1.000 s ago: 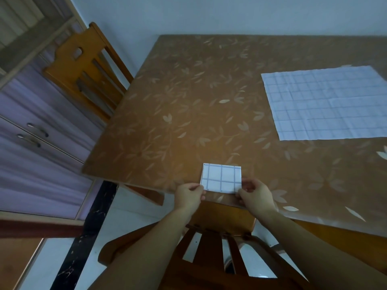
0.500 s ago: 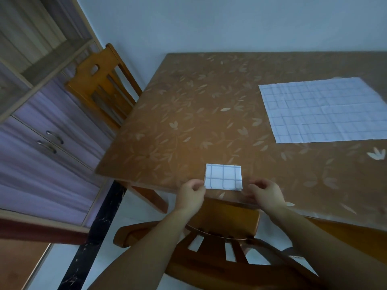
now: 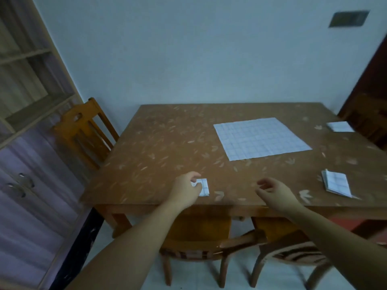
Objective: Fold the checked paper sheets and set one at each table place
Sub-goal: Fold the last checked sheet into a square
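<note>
folded paper (image 3: 204,188): small white square, blue checks, flat near front edge of table (image 3: 167,143) | left hand (image 3: 186,191): curled fingertips over its left part, pinch or touch unclear | right hand (image 3: 274,193): loosely curled, holding nothing, apart to its right

Half the folded sheet (image 3: 204,187) hidden under left hand (image 3: 186,192), wall plate (image 3: 348,18) blurred, cabinet (image 3: 31,206) cut off

No text, label, brand or number can be read; only grid lines are seen on the flat sheet (image 3: 259,138) and folded sheet (image 3: 204,188); the wall plate (image 3: 348,18) is blurred.
</note>
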